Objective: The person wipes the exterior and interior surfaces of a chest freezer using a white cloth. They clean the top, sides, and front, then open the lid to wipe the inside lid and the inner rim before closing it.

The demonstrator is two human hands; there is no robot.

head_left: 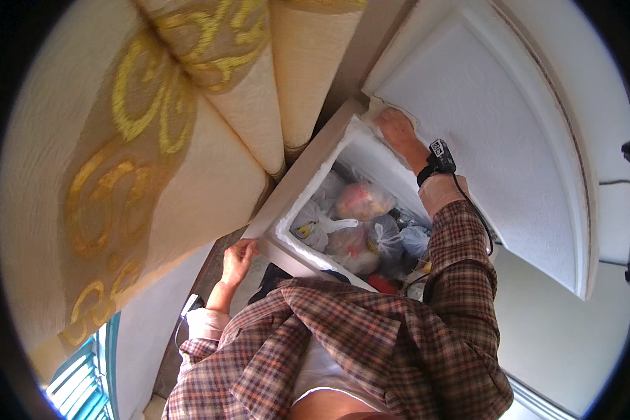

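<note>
Open chest freezer (308, 171), its white lid (479, 133) raised

A brown plaid jacket (357, 318) with pale cuffs (444, 192) covers a white top (322, 367); a black wrist device (439, 158) trails a cable (469, 197).

— What is seen at the left?
— That side is filled by a cream curtain (161, 126); its tan bands are patterned with gold scrolls.
— And below?
— A brightly lit teal louvred window (80, 385) is partly covered by it, and a white wall (147, 325) is shown alongside.
</note>
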